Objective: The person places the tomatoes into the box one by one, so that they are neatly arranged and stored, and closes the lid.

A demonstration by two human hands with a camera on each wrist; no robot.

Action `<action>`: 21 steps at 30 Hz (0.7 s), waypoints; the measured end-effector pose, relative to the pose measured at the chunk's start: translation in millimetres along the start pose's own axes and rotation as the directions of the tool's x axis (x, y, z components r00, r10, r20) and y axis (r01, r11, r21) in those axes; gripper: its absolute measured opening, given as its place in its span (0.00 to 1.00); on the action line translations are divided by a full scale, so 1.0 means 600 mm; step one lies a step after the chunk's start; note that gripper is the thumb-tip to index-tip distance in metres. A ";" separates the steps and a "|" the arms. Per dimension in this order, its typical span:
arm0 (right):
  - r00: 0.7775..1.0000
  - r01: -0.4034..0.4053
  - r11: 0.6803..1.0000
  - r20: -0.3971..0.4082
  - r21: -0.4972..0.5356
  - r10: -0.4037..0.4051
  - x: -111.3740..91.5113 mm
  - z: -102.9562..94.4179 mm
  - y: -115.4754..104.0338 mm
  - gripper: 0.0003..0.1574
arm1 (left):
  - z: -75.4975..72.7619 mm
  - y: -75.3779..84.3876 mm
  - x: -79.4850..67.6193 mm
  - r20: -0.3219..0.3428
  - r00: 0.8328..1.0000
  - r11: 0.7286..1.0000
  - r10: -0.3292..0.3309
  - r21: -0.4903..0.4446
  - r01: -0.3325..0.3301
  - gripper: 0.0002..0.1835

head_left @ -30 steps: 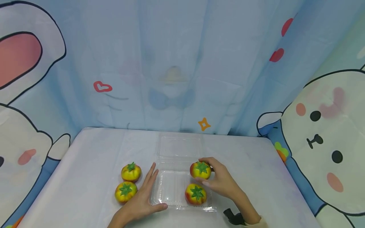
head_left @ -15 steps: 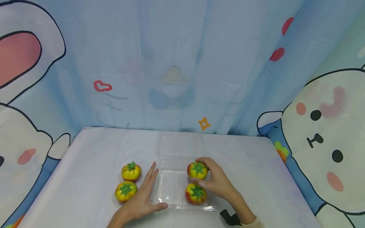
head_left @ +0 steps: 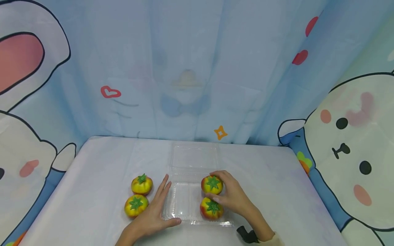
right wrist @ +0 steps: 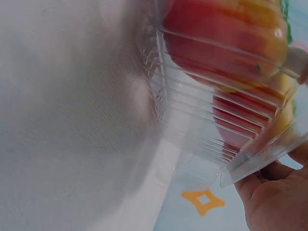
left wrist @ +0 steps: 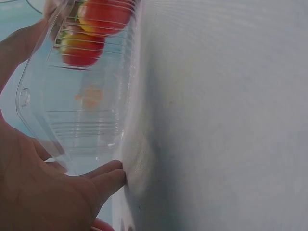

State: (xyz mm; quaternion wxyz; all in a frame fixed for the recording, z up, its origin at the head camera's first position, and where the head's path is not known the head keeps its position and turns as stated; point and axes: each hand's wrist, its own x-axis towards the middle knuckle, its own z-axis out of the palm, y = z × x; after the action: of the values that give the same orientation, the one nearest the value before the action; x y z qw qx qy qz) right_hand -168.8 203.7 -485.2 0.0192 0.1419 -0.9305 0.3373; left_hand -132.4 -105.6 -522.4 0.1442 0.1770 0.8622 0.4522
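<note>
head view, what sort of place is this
Probably an indoor tabletop setup staged for handling things, though the wider room is out of view: a white-covered table, a cartoon-printed curtain hung behind it, and an open clear container on top.

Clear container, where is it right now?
In the head view, the clear container lies open on the white tablecloth, below centre, with the left hand at its left side and the right hand over its right.

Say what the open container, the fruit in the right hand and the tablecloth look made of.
Container: clear, glossy plastic; see-through, with glints on ribbed walls. Fruit: smooth with soft sheen, perhaps moulded foam or plastic; real skin isn't ruled out. Tablecloth: matte, probably fabric; a fine weave shows.
</note>
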 end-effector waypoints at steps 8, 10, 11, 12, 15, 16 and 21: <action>0.999 -0.033 0.999 -0.009 -0.011 0.033 0.002 0.007 -0.004 0.41 | -0.001 0.003 0.000 -0.005 1.000 1.000 0.001 0.001 -0.001 0.66; 0.999 -0.041 0.999 -0.012 -0.016 0.041 0.002 0.009 -0.004 0.42 | 0.000 0.003 0.000 -0.006 1.000 1.000 -0.003 0.002 0.003 0.67; 0.999 -0.045 0.999 -0.014 -0.020 0.045 0.002 0.010 -0.004 0.42 | 0.000 0.003 0.000 -0.007 1.000 1.000 -0.003 0.002 0.003 0.67; 0.999 -0.049 0.999 -0.015 -0.022 0.048 0.002 0.010 -0.004 0.42 | 0.001 0.003 0.000 -0.007 1.000 1.000 -0.004 0.002 0.004 0.67; 0.999 -0.050 0.998 -0.015 -0.031 0.050 0.002 0.011 -0.003 0.42 | 0.001 0.002 0.000 -0.007 1.000 1.000 -0.004 -0.001 0.004 0.67; 0.999 -0.050 0.998 -0.013 -0.035 0.049 0.002 0.012 -0.002 0.42 | 0.001 0.002 0.000 -0.007 1.000 1.000 -0.003 -0.003 0.003 0.67; 0.999 -0.049 0.998 0.007 -0.047 0.050 0.003 0.013 0.000 0.43 | 0.001 0.001 0.000 -0.005 1.000 1.000 -0.001 -0.002 0.001 0.67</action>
State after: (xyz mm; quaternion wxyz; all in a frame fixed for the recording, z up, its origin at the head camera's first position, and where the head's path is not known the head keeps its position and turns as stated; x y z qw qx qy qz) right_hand -169.8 198.3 -490.6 0.0104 0.1197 -0.9414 0.3152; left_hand -131.9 -105.0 -522.1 0.1427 0.1752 0.8623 0.4533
